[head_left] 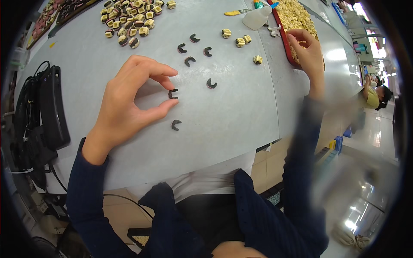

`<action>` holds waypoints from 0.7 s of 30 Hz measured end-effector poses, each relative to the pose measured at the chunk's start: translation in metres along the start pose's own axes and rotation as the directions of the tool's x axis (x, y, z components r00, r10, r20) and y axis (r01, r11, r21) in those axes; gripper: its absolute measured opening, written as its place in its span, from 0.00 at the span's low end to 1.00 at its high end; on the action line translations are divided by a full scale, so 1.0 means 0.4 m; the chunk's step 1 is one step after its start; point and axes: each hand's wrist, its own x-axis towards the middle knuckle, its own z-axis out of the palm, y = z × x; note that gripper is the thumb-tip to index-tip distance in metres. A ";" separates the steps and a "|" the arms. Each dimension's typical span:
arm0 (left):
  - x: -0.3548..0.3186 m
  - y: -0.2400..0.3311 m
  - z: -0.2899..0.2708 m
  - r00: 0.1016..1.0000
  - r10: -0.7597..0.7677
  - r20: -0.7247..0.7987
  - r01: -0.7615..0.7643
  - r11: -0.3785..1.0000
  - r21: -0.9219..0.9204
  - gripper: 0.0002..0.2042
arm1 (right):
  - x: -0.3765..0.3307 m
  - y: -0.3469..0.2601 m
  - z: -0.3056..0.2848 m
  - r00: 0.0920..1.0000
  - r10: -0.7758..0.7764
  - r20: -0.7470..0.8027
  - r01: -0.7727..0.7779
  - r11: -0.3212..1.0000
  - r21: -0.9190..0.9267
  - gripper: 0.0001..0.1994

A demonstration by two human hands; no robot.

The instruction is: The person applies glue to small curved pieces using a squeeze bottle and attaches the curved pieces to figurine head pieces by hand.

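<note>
On the grey table, my left hand [122, 101] curves round a small dark C-shaped piece [173, 93], its thumb and a fingertip at the two sides of it. The index finger is raised above. Several like pieces lie apart nearby, among them one [176, 125] closer to me and one [211, 83] to the right. My right hand [307, 49] reaches over the red tray [287, 43] of small cream-yellow pieces [297, 13], thumb and index finger drawn together at its left side. What these fingertips hold, if anything, is too small to make out.
A pile of cream-and-dark joined pieces [131, 19] lies at the far left, with a few more, such as one [257, 59], near the tray. A white bottle [257, 18] and a yellow brush-like tool [236, 13] are at the back. Black equipment with cables [53, 105] lines the left edge.
</note>
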 end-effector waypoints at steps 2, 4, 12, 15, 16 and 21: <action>0.000 0.000 -0.001 1.000 -0.001 -0.001 0.001 1.000 0.001 0.24 | -0.009 -0.020 -0.007 1.000 -0.011 0.023 0.012 0.999 -0.043 0.09; 0.000 0.001 -0.001 1.000 0.001 0.001 -0.001 1.000 0.014 0.24 | -0.014 -0.029 -0.011 0.999 -0.021 0.047 0.025 0.996 -0.085 0.09; 0.000 -0.001 0.000 1.000 0.003 0.000 -0.003 1.000 0.026 0.24 | -0.016 -0.011 -0.009 0.990 -0.096 0.102 0.100 0.994 -0.034 0.11; 0.000 0.003 0.002 0.999 -0.005 -0.040 0.005 1.000 0.014 0.22 | -0.016 -0.023 -0.008 0.996 -0.070 0.051 0.071 0.997 -0.012 0.12; -0.001 0.004 0.002 0.997 -0.014 -0.079 0.013 1.000 -0.008 0.21 | -0.013 -0.026 -0.010 0.996 -0.073 0.051 0.074 0.997 -0.013 0.12; 0.008 0.004 0.007 0.995 0.005 -0.100 -0.006 1.000 -0.009 0.21 | -0.011 -0.004 -0.028 0.993 -0.082 -0.083 0.106 0.932 0.345 0.12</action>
